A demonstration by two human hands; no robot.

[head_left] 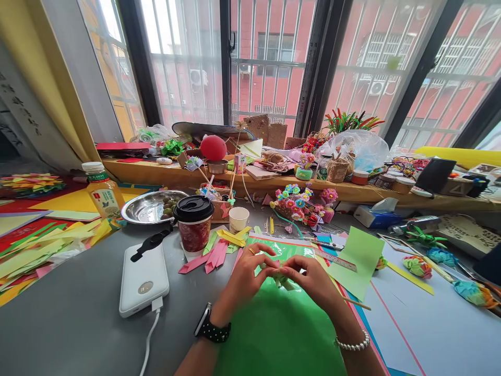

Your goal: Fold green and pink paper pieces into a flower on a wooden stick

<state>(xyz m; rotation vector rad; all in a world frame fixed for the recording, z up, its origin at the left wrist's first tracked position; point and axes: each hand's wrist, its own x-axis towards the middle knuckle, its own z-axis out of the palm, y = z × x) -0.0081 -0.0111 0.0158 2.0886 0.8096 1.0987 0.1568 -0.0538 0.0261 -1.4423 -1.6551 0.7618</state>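
Observation:
My left hand (pixel 246 275), with a ring on one finger and a watch at the wrist, is closed on a small bunch of folded light green paper (pixel 287 283). My right hand (pixel 312 281), with a beaded bracelet at the wrist, pinches the same paper from the other side. The fingertips nearly meet and hide much of the piece, where a bit of pink also shows. Both hands are above a glossy green sheet (pixel 282 329). Folded pink paper strips (pixel 216 256) lie to the left of my left hand. Beyond my right hand are a ruler (pixel 335 259) and a light green paper sheet (pixel 358 261).
A lidded coffee cup (pixel 193 227), a white paper cup (pixel 238 219) and a metal plate (pixel 135 209) with grapes stand at the back left. A white power bank (pixel 143 279) with a cable lies at left. Paper flowers (pixel 293 201) fill the back; crumpled paper balls (pixel 417 266) lie right.

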